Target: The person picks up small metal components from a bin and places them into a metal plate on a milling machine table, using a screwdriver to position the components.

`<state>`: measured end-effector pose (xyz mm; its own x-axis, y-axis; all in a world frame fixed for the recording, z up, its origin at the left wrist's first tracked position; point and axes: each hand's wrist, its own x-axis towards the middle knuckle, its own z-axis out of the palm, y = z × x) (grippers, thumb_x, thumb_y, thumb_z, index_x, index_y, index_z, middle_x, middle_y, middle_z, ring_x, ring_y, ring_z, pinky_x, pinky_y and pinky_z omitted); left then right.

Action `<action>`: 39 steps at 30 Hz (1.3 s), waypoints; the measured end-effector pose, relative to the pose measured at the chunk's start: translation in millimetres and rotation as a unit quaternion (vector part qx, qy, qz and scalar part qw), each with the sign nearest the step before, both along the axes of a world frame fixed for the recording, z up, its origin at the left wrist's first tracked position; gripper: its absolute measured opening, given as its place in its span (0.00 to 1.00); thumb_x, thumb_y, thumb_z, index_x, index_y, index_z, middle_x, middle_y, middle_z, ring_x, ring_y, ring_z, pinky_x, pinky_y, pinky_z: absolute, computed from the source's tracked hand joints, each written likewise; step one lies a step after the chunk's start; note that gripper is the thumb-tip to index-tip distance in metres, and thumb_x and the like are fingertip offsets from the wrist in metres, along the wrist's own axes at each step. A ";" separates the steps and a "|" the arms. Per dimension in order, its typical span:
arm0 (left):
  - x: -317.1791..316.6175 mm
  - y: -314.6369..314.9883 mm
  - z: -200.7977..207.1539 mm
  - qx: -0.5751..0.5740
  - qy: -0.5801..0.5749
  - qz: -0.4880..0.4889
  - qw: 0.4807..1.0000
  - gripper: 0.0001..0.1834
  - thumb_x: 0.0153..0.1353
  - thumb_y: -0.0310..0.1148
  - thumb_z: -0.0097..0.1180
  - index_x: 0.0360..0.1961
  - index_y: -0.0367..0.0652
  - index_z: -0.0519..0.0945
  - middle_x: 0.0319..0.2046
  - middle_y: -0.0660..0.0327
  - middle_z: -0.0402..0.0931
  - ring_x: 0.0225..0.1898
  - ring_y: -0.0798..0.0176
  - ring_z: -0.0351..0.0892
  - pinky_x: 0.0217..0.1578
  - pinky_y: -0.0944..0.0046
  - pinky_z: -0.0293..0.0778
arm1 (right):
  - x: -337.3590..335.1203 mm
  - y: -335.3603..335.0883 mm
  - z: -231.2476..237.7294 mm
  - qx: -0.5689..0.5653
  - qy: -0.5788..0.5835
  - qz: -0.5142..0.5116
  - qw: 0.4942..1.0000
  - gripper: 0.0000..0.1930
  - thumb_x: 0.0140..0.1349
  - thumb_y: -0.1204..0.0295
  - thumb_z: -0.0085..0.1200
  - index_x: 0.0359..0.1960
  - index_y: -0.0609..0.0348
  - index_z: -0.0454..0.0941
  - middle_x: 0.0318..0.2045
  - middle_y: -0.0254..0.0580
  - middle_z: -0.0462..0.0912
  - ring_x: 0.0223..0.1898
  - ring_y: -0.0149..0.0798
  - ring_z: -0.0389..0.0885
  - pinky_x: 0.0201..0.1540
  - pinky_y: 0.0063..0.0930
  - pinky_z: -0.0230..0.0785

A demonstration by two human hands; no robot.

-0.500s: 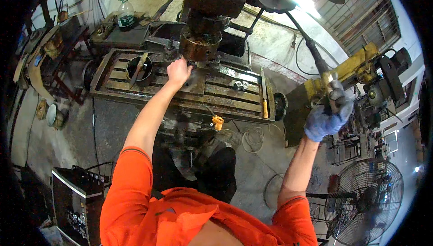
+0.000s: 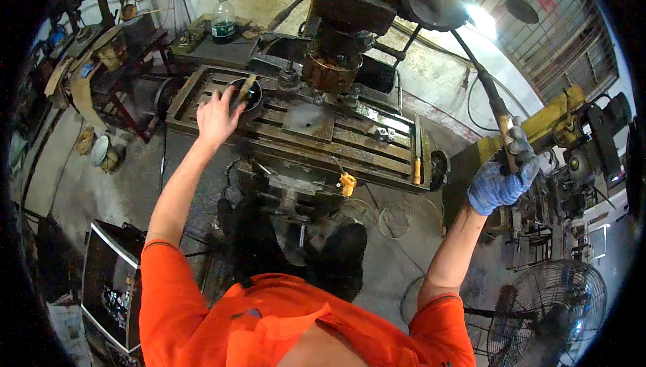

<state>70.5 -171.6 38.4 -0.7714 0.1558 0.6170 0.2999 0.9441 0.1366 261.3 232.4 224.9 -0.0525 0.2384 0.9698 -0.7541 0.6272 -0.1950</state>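
Observation:
My bare left hand (image 2: 219, 119) is over the left end of the slotted machine table (image 2: 269, 139), fingers spread and holding nothing. Right beside its fingertips is a dark round pot (image 2: 256, 102), with a brush-like tool's light handle (image 2: 247, 86) sticking out, slightly blurred. My right hand (image 2: 503, 182), in a blue-grey glove, is wrapped round the worn wooden grip of a long dark lever (image 2: 494, 100) that reaches up to the machine. Between the hands, the rusty round spindle head (image 2: 332, 69) hangs above a flat plate (image 2: 308, 121) on the table.
A yellow-handled tool (image 2: 417, 170) lies at the table's right end, and a small metal block (image 2: 383, 134) sits nearby. An orange-yellow object (image 2: 347, 184) hangs at the front edge. A caged fan (image 2: 548, 316) stands at lower right, an open drawer cabinet (image 2: 111, 286) at lower left.
My left hand has left the underside of the spindle head and moved left to the pot, its fingers opening out. My right hand keeps its grip on the lever. The view has shifted.

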 end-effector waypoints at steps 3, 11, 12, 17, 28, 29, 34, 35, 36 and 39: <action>0.8 -14.8 -12.2 -0.091 -0.086 -0.042 0.991 0.27 0.53 0.44 0.53 0.53 0.44 0.65 0.30 0.51 0.75 0.27 0.50 0.76 0.34 0.52 0.68 | -1.2 -1.8 3.5 0.000 0.000 0.024 1.000 0.12 0.62 0.69 0.34 0.25 0.64 0.65 0.30 0.47 0.73 0.40 0.44 0.73 0.52 0.47 0.62; 2.7 19.3 -12.3 0.477 -0.251 -0.182 0.822 0.15 0.62 0.32 0.44 0.44 0.33 0.73 0.14 0.64 0.69 0.13 0.72 0.68 0.12 0.70 0.63 | 1.0 11.1 6.2 -0.060 -0.016 0.031 0.998 0.14 0.62 0.65 0.38 0.28 0.66 0.68 0.34 0.51 0.76 0.39 0.44 0.75 0.51 0.39 0.63; 11.3 41.1 -9.4 0.498 -0.283 -0.202 0.795 0.16 0.62 0.32 0.43 0.46 0.33 0.72 0.14 0.63 0.69 0.11 0.70 0.67 0.12 0.70 0.63 | -1.4 10.0 1.3 -0.055 0.000 0.044 0.998 0.15 0.62 0.65 0.38 0.28 0.66 0.68 0.34 0.51 0.76 0.39 0.44 0.75 0.51 0.40 0.63; -11.6 103.1 -19.5 0.493 -0.262 -0.211 0.803 0.18 0.62 0.34 0.42 0.48 0.32 0.71 0.12 0.61 0.69 0.09 0.69 0.68 0.11 0.68 0.64 | 2.3 6.0 -0.8 -0.040 -0.052 -0.009 0.998 0.15 0.63 0.63 0.33 0.23 0.59 0.64 0.26 0.42 0.72 0.42 0.46 0.72 0.57 0.52 0.54; -38.1 133.6 -63.5 0.403 -0.204 -0.163 0.877 0.16 0.59 0.33 0.44 0.44 0.33 0.74 0.14 0.52 0.74 0.13 0.59 0.74 0.20 0.61 0.69 | 0.3 -1.0 -13.5 -0.115 -0.025 0.054 0.992 0.16 0.59 0.62 0.42 0.23 0.62 0.71 0.24 0.42 0.74 0.38 0.44 0.74 0.57 0.52 0.54; -39.1 128.7 -67.8 0.404 -0.208 -0.160 0.876 0.16 0.59 0.33 0.45 0.44 0.33 0.74 0.15 0.52 0.74 0.13 0.60 0.74 0.20 0.62 0.69 | -0.3 1.4 -16.8 -0.118 -0.029 0.082 0.989 0.16 0.60 0.62 0.42 0.23 0.62 0.71 0.24 0.42 0.74 0.38 0.44 0.74 0.58 0.52 0.53; -7.9 118.0 -25.4 0.450 -0.314 -0.194 0.813 0.15 0.59 0.32 0.45 0.44 0.34 0.75 0.14 0.56 0.73 0.10 0.67 0.70 0.14 0.65 0.66 | 1.0 -5.1 -21.9 -0.129 -0.030 0.035 0.991 0.16 0.59 0.62 0.40 0.21 0.62 0.69 0.23 0.42 0.73 0.39 0.43 0.73 0.57 0.50 0.54; -4.1 109.8 -20.2 0.454 -0.320 -0.204 0.806 0.15 0.60 0.32 0.45 0.44 0.34 0.75 0.14 0.57 0.72 0.10 0.68 0.70 0.13 0.66 0.65 | 0.7 -6.8 -21.4 -0.112 -0.032 0.003 0.993 0.16 0.59 0.62 0.40 0.21 0.62 0.69 0.23 0.42 0.73 0.39 0.43 0.73 0.56 0.49 0.55; -0.9 98.3 -16.3 0.457 -0.326 -0.213 0.800 0.15 0.60 0.32 0.45 0.44 0.34 0.75 0.14 0.58 0.71 0.10 0.70 0.69 0.12 0.67 0.64 | 0.3 -8.9 -22.5 -0.097 -0.034 -0.028 0.994 0.16 0.59 0.62 0.40 0.20 0.62 0.69 0.23 0.42 0.73 0.39 0.43 0.73 0.55 0.48 0.56; -3.2 53.4 -24.2 0.379 -0.216 -0.203 0.877 0.14 0.59 0.32 0.46 0.45 0.39 0.74 0.19 0.51 0.75 0.18 0.57 0.75 0.19 0.60 0.69 | 1.2 -12.4 -27.3 -0.137 -0.040 0.017 0.990 0.16 0.60 0.62 0.39 0.20 0.61 0.68 0.23 0.41 0.72 0.38 0.43 0.73 0.55 0.46 0.55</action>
